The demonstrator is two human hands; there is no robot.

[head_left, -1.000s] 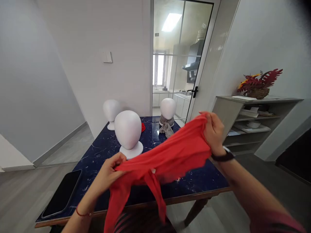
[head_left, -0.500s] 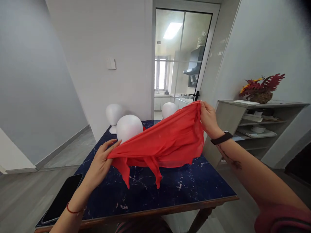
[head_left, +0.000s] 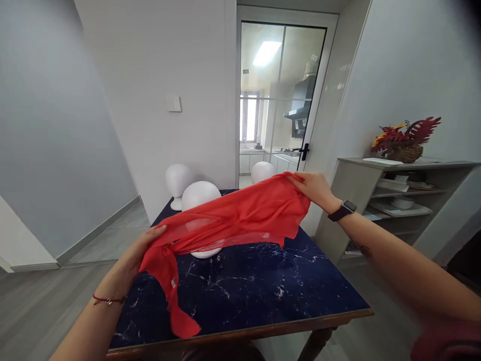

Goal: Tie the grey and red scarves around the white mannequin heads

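I hold a thin red scarf (head_left: 240, 218) stretched in the air above a dark blue marbled table (head_left: 263, 291). My left hand (head_left: 137, 253) grips its lower left end, where a loose tail hangs down toward the table's front edge. My right hand (head_left: 313, 188), with a black watch on the wrist, pinches the upper right end. Behind the scarf stand three white foam mannequin heads: the nearest (head_left: 201, 193) is partly covered by the cloth, one (head_left: 177, 180) is further left, and one (head_left: 262, 171) is at the back.
A glass door (head_left: 280, 100) leads to a kitchen behind the table. A grey open shelf (head_left: 394, 200) with books and a basket of red leaves (head_left: 404, 143) stands at the right. Grey floor lies to the left.
Both hands have spread wider and lowered, pulling the scarf into a long band. My left hand moved left and closed on the cloth. The phone at the table's left corner is out of view.
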